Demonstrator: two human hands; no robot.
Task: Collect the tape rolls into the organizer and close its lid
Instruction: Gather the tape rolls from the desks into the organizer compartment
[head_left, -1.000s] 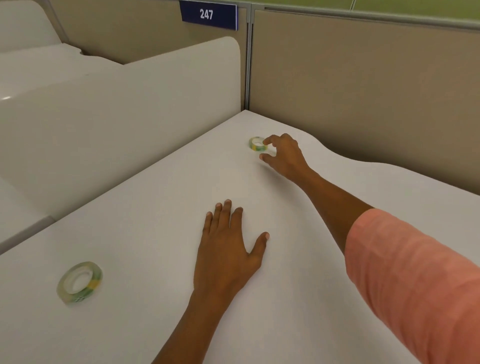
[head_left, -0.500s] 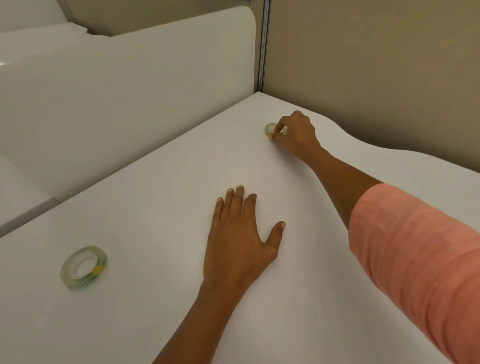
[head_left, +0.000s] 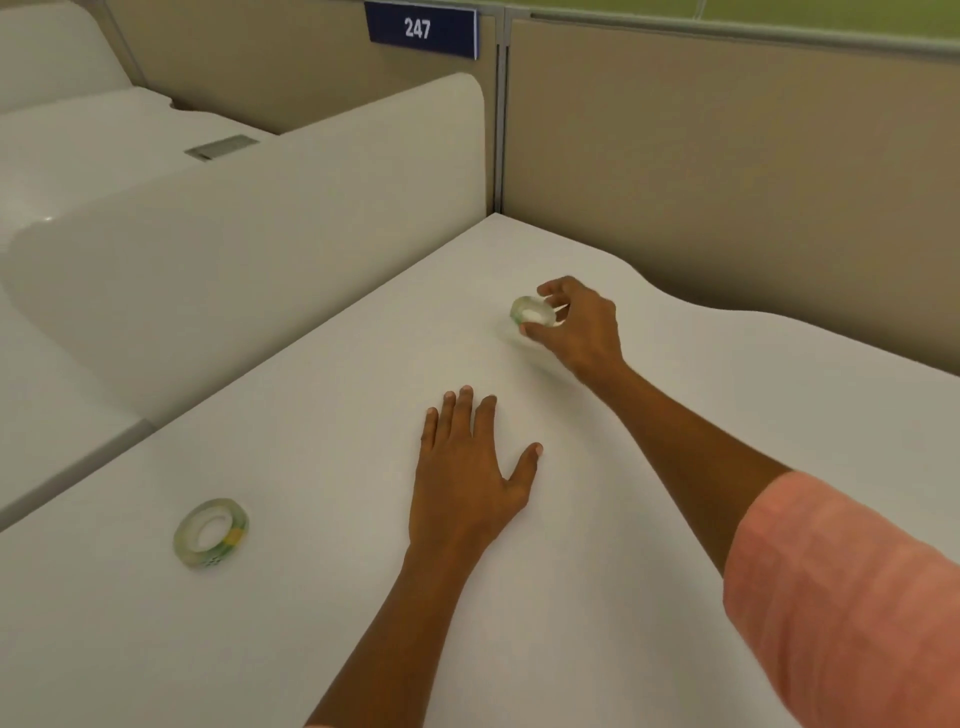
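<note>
Beige cubicle partitions (head_left: 727, 171) close off the far side of our white desk (head_left: 322, 623), with a dark blue plate reading 247 (head_left: 421, 28) fixed near the top edge. At the left, a low white rounded divider (head_left: 249, 249) runs along the desk's edge. On the near left part of the desk lies a clear tape roll with a green and yellow core label (head_left: 211, 532), flat on its side and well apart from both our hands. Toward the middle, our left hand (head_left: 467, 483) rests palm down on the desk, fingers stretched out together, thumb spread to the side, holding nothing. Further right and farther away, our right hand (head_left: 576, 327) grips a second small clear tape roll (head_left: 532, 312) between thumb and fingertips; it looks raised just off the surface, though motion blur makes that hard to judge. A salmon-pink sleeve (head_left: 841, 597) covers our right upper arm at the near right edge.
</note>
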